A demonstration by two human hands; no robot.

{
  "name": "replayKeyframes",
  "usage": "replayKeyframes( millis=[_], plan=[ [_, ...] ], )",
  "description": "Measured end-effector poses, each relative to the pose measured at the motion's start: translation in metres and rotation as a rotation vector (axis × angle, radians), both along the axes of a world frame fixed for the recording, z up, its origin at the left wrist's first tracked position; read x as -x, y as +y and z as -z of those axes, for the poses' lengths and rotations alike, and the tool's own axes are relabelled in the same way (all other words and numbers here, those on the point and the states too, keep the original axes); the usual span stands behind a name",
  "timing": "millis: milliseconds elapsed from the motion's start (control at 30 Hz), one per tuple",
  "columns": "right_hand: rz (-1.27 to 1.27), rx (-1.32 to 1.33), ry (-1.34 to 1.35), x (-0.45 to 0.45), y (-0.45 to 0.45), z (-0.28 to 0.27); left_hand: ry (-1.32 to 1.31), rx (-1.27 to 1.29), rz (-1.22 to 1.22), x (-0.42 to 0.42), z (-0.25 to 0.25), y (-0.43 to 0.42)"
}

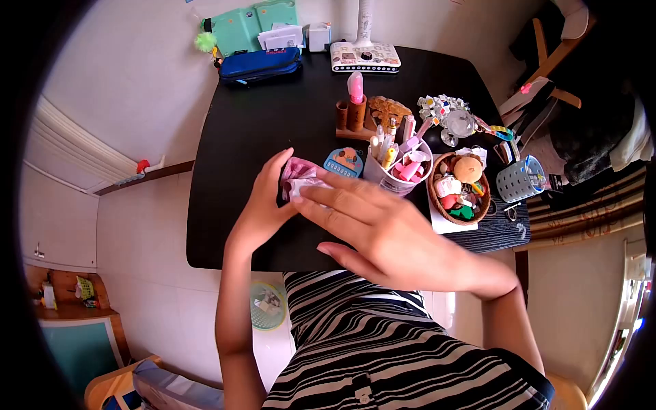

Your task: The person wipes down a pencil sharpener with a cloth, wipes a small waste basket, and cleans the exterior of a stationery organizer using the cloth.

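Over the black table (236, 123), holding within the curved left hand (261, 199) a bunched pink cloth (298, 172), left of a blue calculator (343, 164); farther right, laying the right hand (383, 236) over the cloth, cannot tell if pinching. Apparently midway: gathered, not laid flat.

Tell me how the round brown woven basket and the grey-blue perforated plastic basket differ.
The round brown woven basket has braided walls; the grey-blue perforated plastic basket has rows of holes. The brown basket looks wider than the grey-blue one. The brown basket shows its heaped contents; the grey-blue one's wall hides much of its own. Both are open-topped.
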State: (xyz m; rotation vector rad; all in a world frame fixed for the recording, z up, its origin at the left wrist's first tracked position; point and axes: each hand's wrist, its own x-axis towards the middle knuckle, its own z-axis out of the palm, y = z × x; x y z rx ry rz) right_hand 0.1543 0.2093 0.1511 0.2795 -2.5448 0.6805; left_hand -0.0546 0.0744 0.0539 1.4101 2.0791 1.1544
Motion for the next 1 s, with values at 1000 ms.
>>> replayKeyframes(
  millis=[1000],
  plan=[
    [0.104,0.073,-0.108,-0.003,0.011,0.117,-0.081,0.074,-0.276,-0.036,0.008,-0.026]
  ],
)
